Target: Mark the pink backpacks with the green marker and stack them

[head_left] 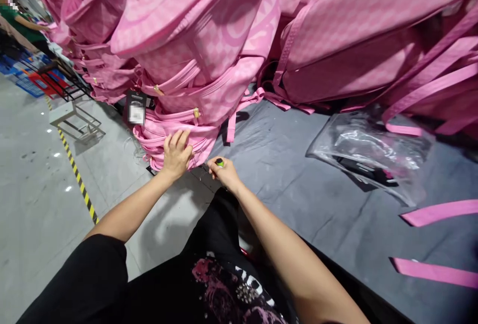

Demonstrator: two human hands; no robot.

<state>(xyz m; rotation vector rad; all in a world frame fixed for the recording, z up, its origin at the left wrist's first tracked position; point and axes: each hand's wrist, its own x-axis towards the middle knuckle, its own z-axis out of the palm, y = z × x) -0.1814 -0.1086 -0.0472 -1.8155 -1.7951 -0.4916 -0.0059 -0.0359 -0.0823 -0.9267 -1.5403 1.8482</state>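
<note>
A pink checked backpack (209,80) with gold zip pulls lies at the front of the table, its lower end hanging at the edge. My left hand (178,155) presses on the pink fabric at that end, fingers bent and gripping it. Beside it, my right hand (223,170) is closed around a small tool with a green and black end (219,162); the rest of the tool is hidden in the fingers. The right fingertips are close to the bag's lower edge; whether they touch it I cannot tell. A black hang tag (136,107) dangles at the bag's left side.
More pink bags (354,40) are heaped along the grey-covered table (276,164). A clear plastic bag (369,150) with dark contents and loose pink straps (440,271) lie at right. On the left floor stand a metal stool (76,117) and blue crates (28,82); a person (22,25) is farther back.
</note>
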